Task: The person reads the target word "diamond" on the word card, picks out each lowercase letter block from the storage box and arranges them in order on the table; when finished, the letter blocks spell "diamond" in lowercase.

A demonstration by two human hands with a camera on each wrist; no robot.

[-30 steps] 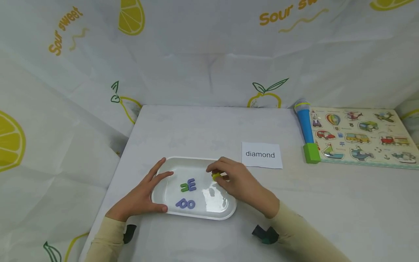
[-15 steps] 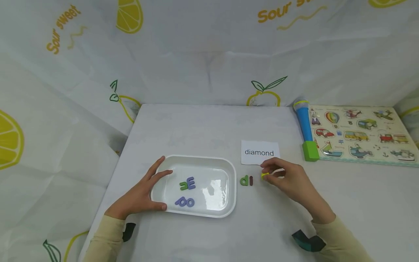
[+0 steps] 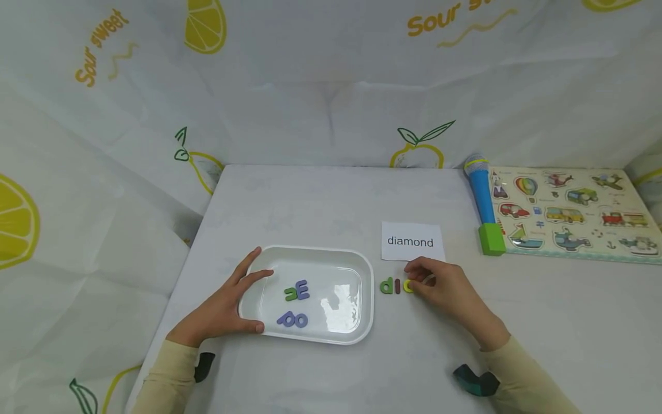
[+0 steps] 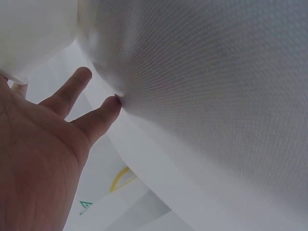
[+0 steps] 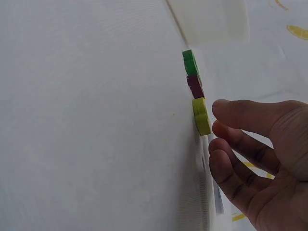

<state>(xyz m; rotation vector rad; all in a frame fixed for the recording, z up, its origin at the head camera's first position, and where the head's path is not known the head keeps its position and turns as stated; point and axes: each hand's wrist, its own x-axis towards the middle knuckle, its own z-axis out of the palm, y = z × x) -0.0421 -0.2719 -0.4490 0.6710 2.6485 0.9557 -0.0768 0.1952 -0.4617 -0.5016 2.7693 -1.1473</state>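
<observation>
My left hand spreads over the left end of a white tray, thumb at its front rim and fingers at the back. Inside lie a green letter n, a purple letter m, a purple letter o and another purple letter. Right of the tray, a green letter d and a dark red letter i stand in a row with a yellow letter. My right hand hovers at the yellow letter, thumb tip beside it, index finger apart from it.
A white card reading "diamond" lies just behind the letter row. Further right are a blue toy microphone, a green block and a picture puzzle board. Printed cloth hangs behind the table.
My right hand carried the yellow letter from over the tray to the right, then back left beside the dark red i, where its fingers have loosened. My left hand stays at the tray.
</observation>
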